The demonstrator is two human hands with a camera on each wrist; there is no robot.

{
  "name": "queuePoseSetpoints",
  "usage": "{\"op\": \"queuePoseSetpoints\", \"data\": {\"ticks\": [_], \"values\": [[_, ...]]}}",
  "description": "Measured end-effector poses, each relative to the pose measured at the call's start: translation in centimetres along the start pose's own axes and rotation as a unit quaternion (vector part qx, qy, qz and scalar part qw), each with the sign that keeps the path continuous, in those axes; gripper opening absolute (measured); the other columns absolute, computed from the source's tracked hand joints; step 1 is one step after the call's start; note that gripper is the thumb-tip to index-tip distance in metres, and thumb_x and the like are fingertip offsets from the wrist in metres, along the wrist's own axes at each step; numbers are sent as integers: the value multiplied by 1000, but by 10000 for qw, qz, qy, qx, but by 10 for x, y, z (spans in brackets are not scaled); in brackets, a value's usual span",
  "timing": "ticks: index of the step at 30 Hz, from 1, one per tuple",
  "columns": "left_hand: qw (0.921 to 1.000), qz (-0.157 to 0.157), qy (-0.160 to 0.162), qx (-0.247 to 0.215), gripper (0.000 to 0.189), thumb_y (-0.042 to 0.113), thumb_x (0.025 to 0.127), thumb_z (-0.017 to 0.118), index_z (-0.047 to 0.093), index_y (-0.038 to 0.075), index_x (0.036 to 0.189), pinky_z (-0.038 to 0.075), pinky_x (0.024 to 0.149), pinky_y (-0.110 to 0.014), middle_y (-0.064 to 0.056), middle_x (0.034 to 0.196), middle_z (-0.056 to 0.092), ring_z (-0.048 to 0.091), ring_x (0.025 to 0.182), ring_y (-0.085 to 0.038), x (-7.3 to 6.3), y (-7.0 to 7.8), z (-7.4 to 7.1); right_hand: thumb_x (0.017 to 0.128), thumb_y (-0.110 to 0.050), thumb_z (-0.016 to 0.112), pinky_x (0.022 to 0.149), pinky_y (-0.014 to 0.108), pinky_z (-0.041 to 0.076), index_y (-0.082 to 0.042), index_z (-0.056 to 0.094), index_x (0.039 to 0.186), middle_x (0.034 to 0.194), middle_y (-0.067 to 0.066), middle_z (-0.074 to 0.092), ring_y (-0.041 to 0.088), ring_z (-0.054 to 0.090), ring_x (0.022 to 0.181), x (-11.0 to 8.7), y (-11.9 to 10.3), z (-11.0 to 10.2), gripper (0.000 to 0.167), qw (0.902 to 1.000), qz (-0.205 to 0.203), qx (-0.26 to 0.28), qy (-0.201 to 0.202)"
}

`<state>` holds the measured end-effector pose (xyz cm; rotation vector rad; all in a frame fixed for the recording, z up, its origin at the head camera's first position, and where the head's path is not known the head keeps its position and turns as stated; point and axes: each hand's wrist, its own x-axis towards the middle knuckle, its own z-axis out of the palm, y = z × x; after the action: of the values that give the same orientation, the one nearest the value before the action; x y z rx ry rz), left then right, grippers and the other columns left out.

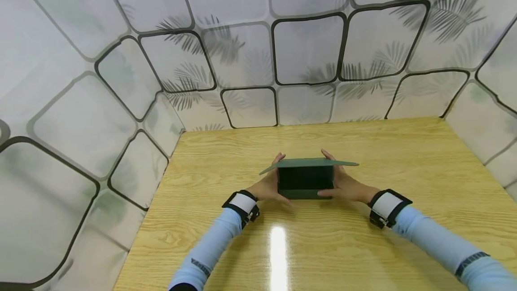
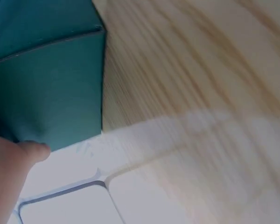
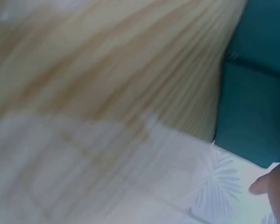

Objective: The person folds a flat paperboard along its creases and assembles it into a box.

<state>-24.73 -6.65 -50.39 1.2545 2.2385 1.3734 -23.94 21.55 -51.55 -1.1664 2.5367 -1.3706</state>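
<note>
A dark green box (image 1: 304,194) is held between the two hands over the wooden table, in the middle of the head view. Its top flap (image 1: 308,162) spreads out wider than the body, and the front looks dark and hollow. My left hand (image 1: 266,186) grips the left side, thumb toward me and fingertips showing by the flap. On the opposite side my right hand (image 1: 345,187) holds on, its thumb lying across the front lower edge. Both wrist views show green box walls (image 2: 51,88) (image 3: 254,112) close up, with part of each hand at the edge.
The light wooden table (image 1: 210,165) reaches to patterned curtains (image 1: 242,57) at the back and both sides. A bright light reflection (image 1: 278,255) lies on the tabletop in front of the box. Each wrist wears a strapped band (image 1: 242,205).
</note>
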Motion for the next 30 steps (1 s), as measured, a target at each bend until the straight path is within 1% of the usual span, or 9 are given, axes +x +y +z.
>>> {"op": "queuePoseSetpoints", "data": {"ticks": [4, 7, 10, 13, 18, 22, 24, 28, 30], "values": [[9994, -142, -304, -12, 137, -1, 56, 86, -18, 10, 144, -5, 109, -61, -14, 147, -32, -27, 136, -34, -11, 3, -7, 61, -32, 85, 101, 69, -7, -6, -10, 147, 154, 13, -15, 18, -13, 142, -12, 5, -9, 130, 9974, -253, -448, -507], [9930, -464, -567, 922, 133, 11, 59, 87, -12, 12, 147, 9, 110, -60, -16, 149, -27, -15, 140, -37, -22, 3, -15, 61, -39, 84, 105, 65, -5, -3, 2, 148, 153, 20, -4, 14, -5, 144, -21, 7, -17, 124, 9843, -665, -1458, -738], [9745, -727, -877, 1934, 122, 27, 66, 83, -6, 17, 149, 19, 110, -57, -16, 151, -22, -7, 142, -35, -29, 0, -20, 62, -35, 84, 109, 60, 2, -5, 10, 148, 153, 20, 4, 24, 1, 144, -26, 11, -23, 117, 9554, -963, -2606, -1002], [9549, -459, -1039, 2742, 116, 31, 70, 80, -2, 13, 149, 19, 111, -53, -19, 152, -15, -5, 142, -34, -32, -6, -23, 64, -8, 82, 111, 58, 8, -10, 13, 148, 154, 16, 7, 29, 9, 142, -27, 14, -29, 109, 9132, -1211, -3692, -1230], [9219, -195, -1277, 3652, 112, -2, 72, 74, -2, 23, 150, 25, 111, -47, -17, 153, -13, 0, 143, -31, -34, -10, -27, 65, 13, 72, 109, 57, 18, -21, 21, 148, 153, 7, 20, 27, 23, 139, -22, 14, -39, 103, 8792, -1362, -4367, -1334], [9011, -77, -1312, 4131, 112, -26, 64, 59, 5, 23, 150, 30, 109, -46, -16, 154, -8, 7, 143, -30, -33, -9, -33, 59, 21, 69, 103, 59, 26, -24, 38, 141, 145, 3, 38, 28, 37, 132, -10, 5, -50, 99, 8836, -1470, -4265, -1256], [8763, -10, -1366, 4621, 106, -23, 68, 59, 8, 22, 150, 32, 107, -45, -15, 155, -3, 11, 143, -29, -33, -8, -38, 62, 22, 65, 100, 59, 29, -23, 45, 137, 140, 3, 46, 29, 43, 128, -5, -4, -53, 89, 8858, -1494, -4209, -1259], [8228, 21, -1363, 5517, 95, -14, 77, 61, 10, 21, 150, 35, 106, -44, -11, 155, 9, 19, 141, -28, -32, -2, -50, 84, 1, 60, 101, 60, 26, -17, 47, 136, 137, 6, 50, 30, 45, 126, 0, -29, -56, 57, 9201, -854, -3574, -1354], [8152, -127, -1323, 5637, 89, -13, 80, 58, 12, 19, 149, 33, 107, -44, -8, 155, 13, 20, 141, -25, -31, 7, -55, 91, -13, 56, 102, 62, 24, -14, 46, 136, 137, 7, 49, 30, 44, 127, 1, -42, -55, 47, 9385, -436, -3169, -1300]]}}
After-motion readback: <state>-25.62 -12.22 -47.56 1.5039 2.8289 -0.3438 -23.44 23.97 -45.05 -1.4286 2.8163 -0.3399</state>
